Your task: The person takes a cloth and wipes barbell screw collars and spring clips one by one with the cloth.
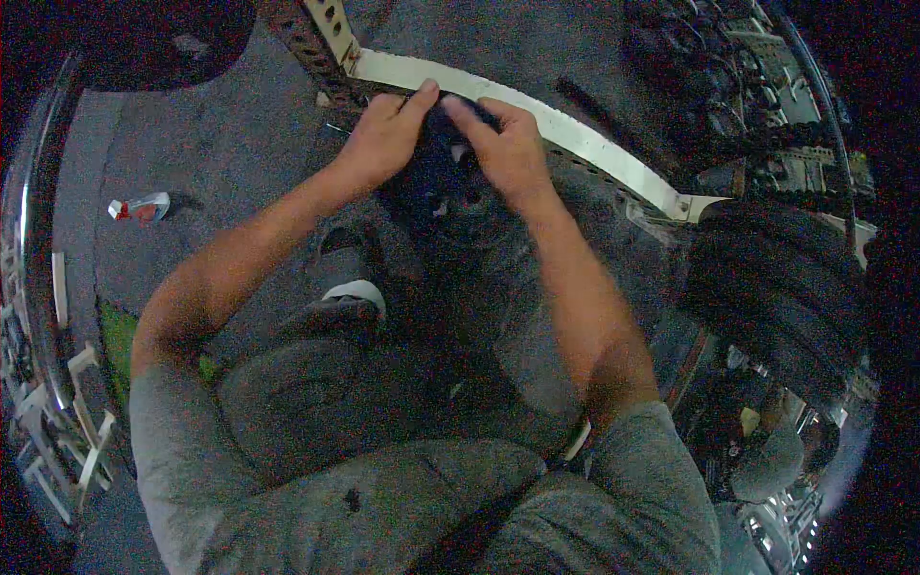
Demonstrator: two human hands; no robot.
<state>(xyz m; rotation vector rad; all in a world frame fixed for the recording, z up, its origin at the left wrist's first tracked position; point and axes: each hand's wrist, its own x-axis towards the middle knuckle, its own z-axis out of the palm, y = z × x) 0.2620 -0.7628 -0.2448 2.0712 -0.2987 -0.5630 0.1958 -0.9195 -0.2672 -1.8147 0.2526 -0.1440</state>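
Observation:
My left hand (pixel 386 139) and my right hand (pixel 501 144) are side by side below a long white shelf edge (pixel 537 115). Both hands have curled fingers and pinch a dark item (pixel 441 144) that hangs between them, perhaps cloth; its shape is too dark to make out. The thumbs point toward each other near its upper edge. Behind the fingertips, the white edge runs from a perforated metal post (pixel 331 34) at the upper left down to the right.
A clear and red packet (pixel 140 208) lies on the grey floor at the left. Pale metal pieces (pixel 86 431) are at the lower left. Dark bundled material (pixel 776 287) sits at the right, with shiny parts (pixel 776 527) below it. Metal racks (pixel 786 86) stand at the upper right.

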